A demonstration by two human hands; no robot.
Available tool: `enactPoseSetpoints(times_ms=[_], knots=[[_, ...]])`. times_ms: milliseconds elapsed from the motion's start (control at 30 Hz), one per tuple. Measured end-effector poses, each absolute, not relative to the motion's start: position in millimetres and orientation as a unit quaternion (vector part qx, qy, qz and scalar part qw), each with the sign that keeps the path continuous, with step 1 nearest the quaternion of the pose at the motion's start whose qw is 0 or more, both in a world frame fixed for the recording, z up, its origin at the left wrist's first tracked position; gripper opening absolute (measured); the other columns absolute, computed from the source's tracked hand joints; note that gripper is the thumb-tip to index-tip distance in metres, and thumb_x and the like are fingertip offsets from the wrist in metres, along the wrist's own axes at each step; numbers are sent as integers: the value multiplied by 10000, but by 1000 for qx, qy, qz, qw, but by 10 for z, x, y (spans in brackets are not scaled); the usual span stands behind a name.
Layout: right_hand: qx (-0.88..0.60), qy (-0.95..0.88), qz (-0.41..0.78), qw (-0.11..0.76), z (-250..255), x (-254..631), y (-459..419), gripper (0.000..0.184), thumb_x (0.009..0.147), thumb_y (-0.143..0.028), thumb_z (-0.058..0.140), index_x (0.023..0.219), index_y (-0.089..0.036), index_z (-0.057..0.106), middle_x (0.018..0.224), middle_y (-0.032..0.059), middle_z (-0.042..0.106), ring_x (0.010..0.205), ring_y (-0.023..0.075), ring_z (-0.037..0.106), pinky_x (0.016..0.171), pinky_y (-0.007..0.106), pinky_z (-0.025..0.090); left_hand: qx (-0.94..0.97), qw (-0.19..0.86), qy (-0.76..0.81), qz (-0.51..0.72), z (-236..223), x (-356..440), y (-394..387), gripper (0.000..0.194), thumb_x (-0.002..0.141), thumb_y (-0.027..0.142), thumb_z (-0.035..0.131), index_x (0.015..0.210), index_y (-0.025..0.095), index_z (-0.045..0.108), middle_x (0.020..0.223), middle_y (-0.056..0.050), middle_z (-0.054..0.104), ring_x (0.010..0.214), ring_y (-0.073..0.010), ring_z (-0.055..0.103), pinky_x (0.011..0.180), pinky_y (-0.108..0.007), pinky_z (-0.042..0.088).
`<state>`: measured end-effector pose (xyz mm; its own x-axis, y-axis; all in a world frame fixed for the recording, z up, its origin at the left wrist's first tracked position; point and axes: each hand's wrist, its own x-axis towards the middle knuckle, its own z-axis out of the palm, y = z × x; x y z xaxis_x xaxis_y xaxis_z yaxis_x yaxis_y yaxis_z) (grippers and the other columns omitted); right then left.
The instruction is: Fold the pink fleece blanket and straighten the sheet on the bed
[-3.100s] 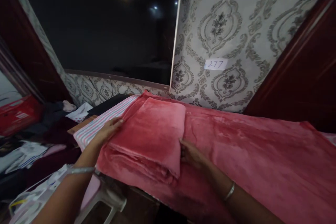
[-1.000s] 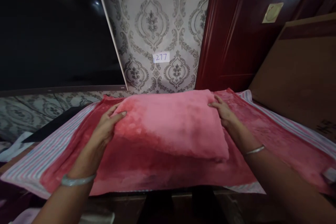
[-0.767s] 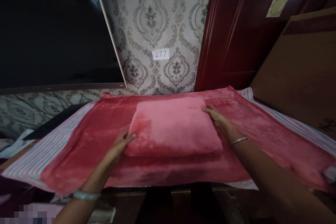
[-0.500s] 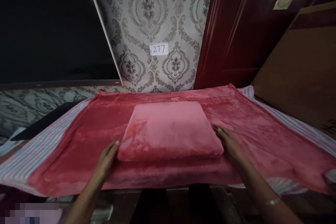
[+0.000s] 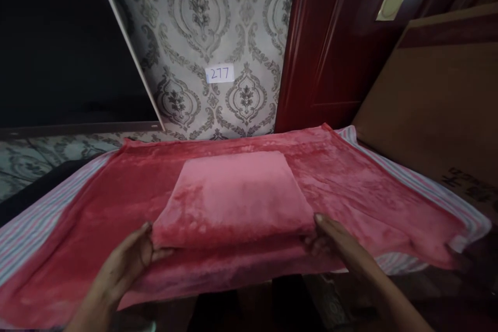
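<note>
A plush pink blanket (image 5: 241, 192), folded into a thick rectangle, rests on a larger spread-out pink plush cloth (image 5: 128, 192). At its near left corner, my left hand (image 5: 130, 257) grips the edge, thumb on top and fingers curled underneath. The near right corner is pinched by my right hand (image 5: 332, 236) in the same way, its fingers partly hidden beneath the fold. The folded blanket's front edge looks slightly raised between both hands.
A striped cloth (image 5: 412, 176) shows beneath the pink one at both sides. Against the wall hangs a dark screen (image 5: 70, 46) at left. A large cardboard box (image 5: 439, 104) stands at right, near a dark red panel (image 5: 322, 62).
Both hands have gone from the folded blanket's sides to its near corners and now grip them. The front edge has risen a little. The whole view has shifted, moving the scene leftward.
</note>
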<state>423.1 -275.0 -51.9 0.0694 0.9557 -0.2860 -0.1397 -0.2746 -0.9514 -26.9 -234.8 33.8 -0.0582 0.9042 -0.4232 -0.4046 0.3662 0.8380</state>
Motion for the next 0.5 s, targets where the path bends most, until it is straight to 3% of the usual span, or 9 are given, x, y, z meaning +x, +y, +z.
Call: enactPoseSetpoints(times_ms=[167, 233, 367, 500], knots=[[-534, -372, 583, 487, -237, 4188, -2862, 490, 735, -613, 763, 972, -235, 559, 880, 88, 776, 666, 245, 746, 632, 358, 617, 172, 631, 498, 570, 467, -151, -2241, 168, 764, 115, 604, 868, 162, 728, 760, -49, 758, 603, -188, 706, 550, -260, 609], [-539, -374, 589, 472, -188, 4187, -2865, 477, 732, -573, 777, 976, -227, 556, 878, 97, 776, 656, 242, 747, 606, 337, 611, 166, 632, 503, 566, 487, -88, -2189, 234, 797, 73, 561, 946, 148, 725, 801, -51, 765, 615, -166, 715, 598, -240, 622], [-568, -340, 589, 462, -239, 4152, -2859, 524, 739, -487, 778, 1126, -233, 531, 859, 82, 772, 597, 255, 739, 528, 329, 592, 141, 619, 515, 575, 483, 7, -2137, 241, 843, 17, 491, 889, 156, 683, 715, -12, 736, 529, -115, 678, 585, -192, 613], [-532, -309, 595, 517, -303, 4085, -2946, 553, 760, -432, 799, 1196, -260, 505, 1020, 66, 761, 708, 267, 768, 611, 352, 623, 134, 608, 521, 584, 472, 79, -2208, 185, 881, 68, 505, 921, 149, 666, 734, -30, 747, 550, -138, 695, 569, -226, 627]])
